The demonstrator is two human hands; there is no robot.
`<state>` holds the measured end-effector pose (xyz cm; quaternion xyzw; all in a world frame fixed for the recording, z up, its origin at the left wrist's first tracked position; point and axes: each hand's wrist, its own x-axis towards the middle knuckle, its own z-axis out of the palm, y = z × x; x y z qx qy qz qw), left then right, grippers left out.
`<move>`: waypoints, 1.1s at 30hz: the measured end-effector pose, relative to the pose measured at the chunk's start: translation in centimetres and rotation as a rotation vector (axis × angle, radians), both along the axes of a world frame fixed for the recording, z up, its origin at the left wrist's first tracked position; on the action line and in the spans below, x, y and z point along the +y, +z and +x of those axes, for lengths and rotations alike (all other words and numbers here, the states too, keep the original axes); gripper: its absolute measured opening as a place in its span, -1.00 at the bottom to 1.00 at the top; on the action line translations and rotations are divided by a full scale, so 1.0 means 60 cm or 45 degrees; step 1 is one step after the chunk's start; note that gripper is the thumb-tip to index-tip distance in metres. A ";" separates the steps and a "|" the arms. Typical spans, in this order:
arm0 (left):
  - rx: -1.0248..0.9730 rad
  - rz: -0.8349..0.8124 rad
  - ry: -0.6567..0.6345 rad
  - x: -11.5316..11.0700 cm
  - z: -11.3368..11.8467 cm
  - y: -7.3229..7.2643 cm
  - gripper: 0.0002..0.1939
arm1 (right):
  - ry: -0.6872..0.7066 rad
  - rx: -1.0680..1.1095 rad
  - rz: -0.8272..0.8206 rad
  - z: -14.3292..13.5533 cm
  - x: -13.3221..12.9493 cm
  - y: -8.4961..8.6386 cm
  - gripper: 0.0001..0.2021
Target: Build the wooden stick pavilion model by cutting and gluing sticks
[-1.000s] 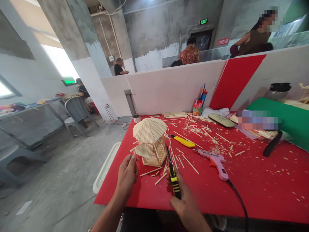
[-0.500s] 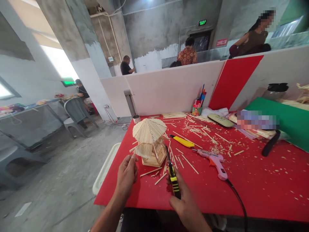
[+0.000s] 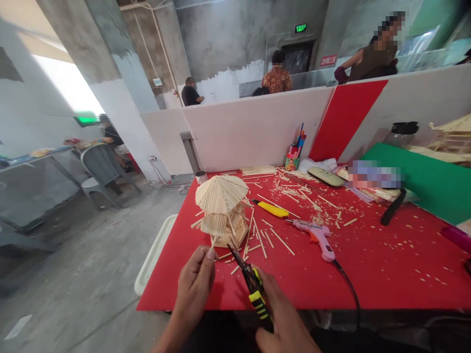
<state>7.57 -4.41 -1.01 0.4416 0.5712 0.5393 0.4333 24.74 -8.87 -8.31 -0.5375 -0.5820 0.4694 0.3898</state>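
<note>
Taking the stick-built pavilion [image 3: 221, 198], at the left end of the red table [image 3: 368, 274], as the clock's centre: at seven o'clock, pinching a thin wooden stick [image 3: 214, 241] between thumb and closed fingers of the left hand [image 3: 196, 277], just below the lower roof panel; cannot tell whether touching the panel at the top. At five o'clock, gripping black-and-yellow pliers [image 3: 253, 287] with the curled fingers of the right hand [image 3: 281, 318]; just swung leftward with these, from beside the pavilion's right wall to near the pinched stick, jaws slightly parted, so apparently bringing tool and stick into one two-handed action. At eight o'clock, close to the table's left edge, with a pale tray [image 3: 152, 262] just past it; at six, bounded by the front edge beneath both wrists. Toward three, hemmed in by loose sticks [image 3: 261, 240], then a yellow utility knife [image 3: 273, 209] and a pink glue gun [image 3: 318, 234]. Beyond the black cord [image 3: 348, 282], toward four o'clock, wider room for moving, over red covering flecked with wood chips.
</note>
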 end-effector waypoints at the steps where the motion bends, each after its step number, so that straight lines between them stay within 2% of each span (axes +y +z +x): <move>1: 0.038 0.002 -0.046 -0.002 0.005 -0.004 -0.54 | 0.009 -0.057 -0.018 0.004 -0.006 0.002 -0.14; 6: 0.166 0.021 -0.295 0.000 0.026 -0.028 -0.61 | 0.106 -0.299 -0.114 0.017 -0.015 0.024 -0.07; 9: 0.205 0.029 -0.384 0.000 0.031 -0.033 -0.66 | 0.140 -0.361 -0.142 0.023 -0.014 0.033 -0.07; 17: 0.393 0.102 -0.576 -0.001 0.023 -0.014 -0.72 | 0.260 -0.356 -0.112 0.036 -0.011 0.019 -0.09; 21: 0.423 0.158 -0.634 -0.002 0.031 -0.011 -0.69 | 0.196 -0.287 -0.044 0.036 -0.016 0.012 -0.11; 24: 0.255 0.050 -0.680 -0.003 0.044 -0.015 -0.65 | 0.123 -0.215 0.069 0.043 -0.021 0.004 -0.12; 27: -0.103 -0.216 -0.767 -0.002 0.054 -0.016 -0.60 | 0.137 -0.232 0.073 0.060 -0.021 0.003 -0.12; 33: -0.814 -0.785 -1.009 0.005 0.051 0.010 -0.60 | 0.283 -0.391 0.123 0.105 -0.011 0.012 -0.09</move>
